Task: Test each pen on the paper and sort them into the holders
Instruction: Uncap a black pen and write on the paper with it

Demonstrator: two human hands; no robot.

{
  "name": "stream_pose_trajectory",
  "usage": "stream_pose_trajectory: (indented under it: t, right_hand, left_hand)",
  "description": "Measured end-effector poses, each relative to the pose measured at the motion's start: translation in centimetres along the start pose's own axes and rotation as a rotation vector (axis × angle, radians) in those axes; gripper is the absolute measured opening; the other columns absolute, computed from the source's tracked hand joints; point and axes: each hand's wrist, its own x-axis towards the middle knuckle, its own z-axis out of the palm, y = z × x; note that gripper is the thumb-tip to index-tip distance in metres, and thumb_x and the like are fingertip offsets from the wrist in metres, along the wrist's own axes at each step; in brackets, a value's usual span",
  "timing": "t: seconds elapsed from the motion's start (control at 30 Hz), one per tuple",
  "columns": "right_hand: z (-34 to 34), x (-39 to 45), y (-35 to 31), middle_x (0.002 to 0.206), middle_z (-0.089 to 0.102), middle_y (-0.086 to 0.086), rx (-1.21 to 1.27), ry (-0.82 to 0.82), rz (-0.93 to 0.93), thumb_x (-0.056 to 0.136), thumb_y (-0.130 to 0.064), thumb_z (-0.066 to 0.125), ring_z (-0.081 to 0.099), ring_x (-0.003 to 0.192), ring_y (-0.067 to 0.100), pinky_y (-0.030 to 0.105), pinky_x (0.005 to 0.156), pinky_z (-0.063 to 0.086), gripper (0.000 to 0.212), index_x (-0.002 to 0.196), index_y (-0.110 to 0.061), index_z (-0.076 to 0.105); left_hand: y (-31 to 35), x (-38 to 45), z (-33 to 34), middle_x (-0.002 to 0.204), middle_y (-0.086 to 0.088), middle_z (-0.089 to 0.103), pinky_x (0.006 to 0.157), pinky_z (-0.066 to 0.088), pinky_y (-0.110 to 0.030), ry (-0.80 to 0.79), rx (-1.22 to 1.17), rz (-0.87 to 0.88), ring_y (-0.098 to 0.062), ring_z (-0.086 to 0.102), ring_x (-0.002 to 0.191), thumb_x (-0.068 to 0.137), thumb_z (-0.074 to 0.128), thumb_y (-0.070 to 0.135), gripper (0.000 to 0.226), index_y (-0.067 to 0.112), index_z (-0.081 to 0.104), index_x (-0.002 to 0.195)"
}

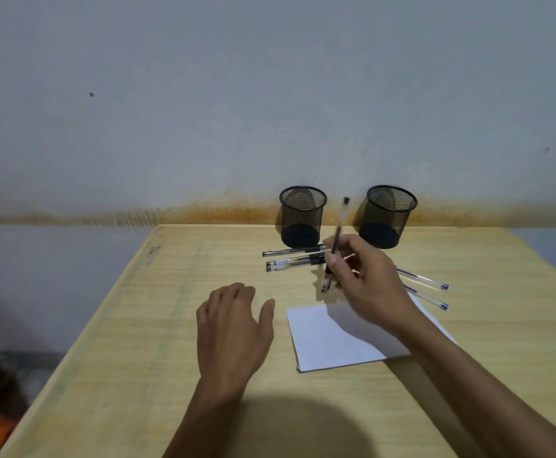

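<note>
Clear pen (340,226) pinched upright in right hand (365,282); left hand (233,328) relaxed alongside.

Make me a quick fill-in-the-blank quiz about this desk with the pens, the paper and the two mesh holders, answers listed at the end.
1. The right hand holds one ____ above the table.
2. The number of black mesh holders standing by the wall is ____.
3. The left hand holds ____.
4. The sheet of paper is ____ in colour.

Missing words: pen; two; nothing; white
</note>
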Motion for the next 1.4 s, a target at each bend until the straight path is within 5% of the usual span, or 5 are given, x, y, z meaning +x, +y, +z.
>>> stream_pose_trajectory:
  t: [0.17,0.73,0.87,1.03,1.4]
  right_hand:
    - [-2.4,-3.0,-1.3,0.078,0.077,0.007,0.437,0.077,0.217,0.091,-0.014,0.073,0.077,0.072,0.018,0.029,0.068,0.063,0.006,0.094,-0.009,0.071]
    - [-5.9,-4.0,-1.3,0.063,0.069,0.009,0.723,0.13,0.207,0.093,-0.016,0.069,0.064,0.06,0.014,0.026,0.064,0.056,0.013,0.084,-0.008,0.072]
    - [-5.8,-2.4,-1.2,0.058,0.064,0.007,0.835,0.162,0.247,0.094,-0.011,0.068,0.059,0.051,0.012,0.019,0.054,0.051,0.016,0.079,-0.009,0.068]
    - [-14.6,1.6,3.6,0.064,0.059,0.006,0.803,0.542,0.371,0.099,-0.01,0.062,0.053,0.049,0.01,0.015,0.045,0.046,0.02,0.079,-0.009,0.06]
    - [-7.7,-1.7,3.4,0.063,0.063,0.011,0.662,0.295,0.317,0.093,-0.02,0.07,0.059,0.056,0.019,0.029,0.062,0.053,0.019,0.09,-0.002,0.07]
  left_hand:
    - [3.1,-1.0,-1.8,0.123,0.009,0.065,0.1,0.043,-0.04,0.086,-0.321,0.171,-0.01,0.055,0.116,0.091,0.06,0.043,0.036,0.028,0.062,0.123]
    - [10.1,-0.5,-3.5,0.076,0.0,0.071,0.063,0.047,-0.028,0.24,-0.248,0.58,-0.016,0.06,0.067,0.089,0.055,0.031,0.028,0.013,0.076,0.09]
    - [9.9,0.1,-4.2,0.07,0.003,0.066,0.06,0.042,-0.023,0.219,-0.284,0.527,-0.012,0.055,0.062,0.09,0.058,0.028,0.023,0.013,0.076,0.087]
    - [0.3,-0.7,-7.1,0.068,0.003,0.067,0.061,0.044,-0.024,0.296,-0.221,0.088,-0.014,0.06,0.063,0.089,0.065,0.023,0.014,0.016,0.075,0.083]
    - [-0.3,2.2,-2.6,0.085,0.002,0.066,0.073,0.051,-0.038,0.092,-0.181,0.059,-0.022,0.063,0.08,0.09,0.062,0.031,0.018,0.02,0.076,0.093]
